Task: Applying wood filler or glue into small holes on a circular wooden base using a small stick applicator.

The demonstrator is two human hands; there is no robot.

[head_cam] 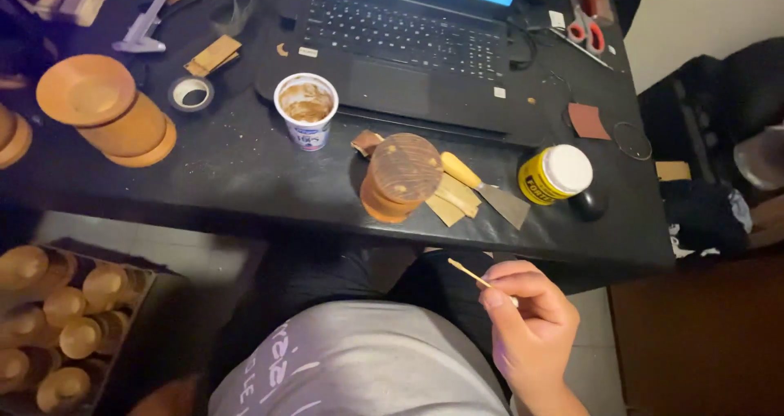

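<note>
Right hand: the right hand [531, 326] is curled nearly closed, thumb and fingertips pinching a thin wooden stick [469, 273] below the table edge.
Left hand: out of sight.
Stick: pale, slender, angled up and left, its tip free in the air.
Nearby on the black table [245, 171]: a round wooden cylinder [400, 175], a putty knife [482, 189], a yellow jar [557, 173].

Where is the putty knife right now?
The putty knife lies on the black desk, right of the round wooden block and left of the yellow jar.
</note>
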